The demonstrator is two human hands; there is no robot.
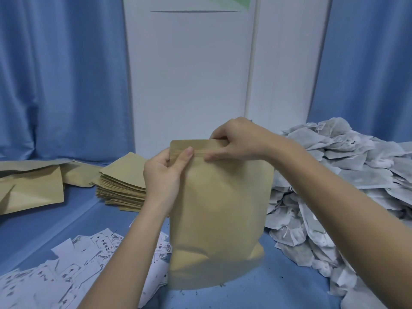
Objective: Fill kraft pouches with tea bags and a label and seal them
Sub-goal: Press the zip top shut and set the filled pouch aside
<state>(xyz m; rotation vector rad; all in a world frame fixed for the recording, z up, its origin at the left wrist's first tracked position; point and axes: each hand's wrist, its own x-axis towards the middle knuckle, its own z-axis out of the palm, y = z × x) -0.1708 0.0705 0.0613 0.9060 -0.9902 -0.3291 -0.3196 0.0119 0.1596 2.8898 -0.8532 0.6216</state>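
Note:
A bulging kraft pouch (219, 210) stands upright on the blue table in front of me. My left hand (166, 175) pinches its top left corner, with the thumb on the zip strip. At the top right, my right hand (238, 140) pinches the same strip, thumb in front and fingers behind. The pouch's mouth looks pressed flat between the two hands. What is inside the pouch is hidden.
A stack of flat kraft pouches (123, 186) lies behind my left hand. Two filled pouches (31, 186) lie at the far left. White printed labels (73, 268) are scattered at the front left. A big heap of tea bags (338, 181) fills the right side. Blue curtains hang behind.

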